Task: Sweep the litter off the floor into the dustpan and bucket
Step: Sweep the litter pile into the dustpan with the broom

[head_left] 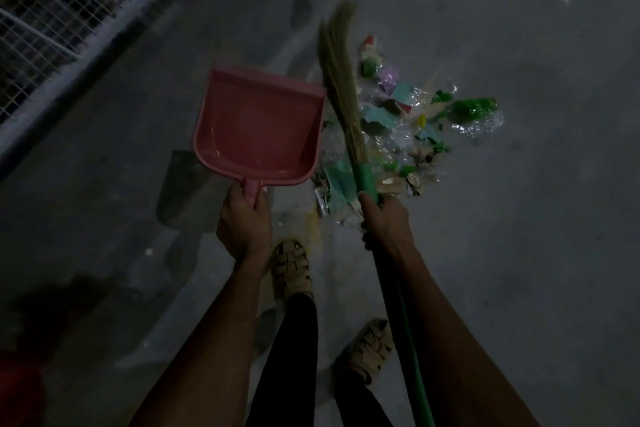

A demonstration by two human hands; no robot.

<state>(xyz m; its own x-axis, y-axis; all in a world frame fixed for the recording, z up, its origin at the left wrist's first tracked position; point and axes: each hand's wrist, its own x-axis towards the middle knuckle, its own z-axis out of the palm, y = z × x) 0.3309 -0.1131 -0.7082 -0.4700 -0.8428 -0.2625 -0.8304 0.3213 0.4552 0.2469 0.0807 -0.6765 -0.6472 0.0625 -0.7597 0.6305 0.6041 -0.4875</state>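
Above litter (401, 128): hands grip dustpan (258, 125), broom (349, 107).

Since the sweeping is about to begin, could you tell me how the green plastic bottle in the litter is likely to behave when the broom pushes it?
The green bottle lies on its side, so it will probably roll rather than slide. It looks like empty plastic, likely light enough to skip ahead of the broom bristles.
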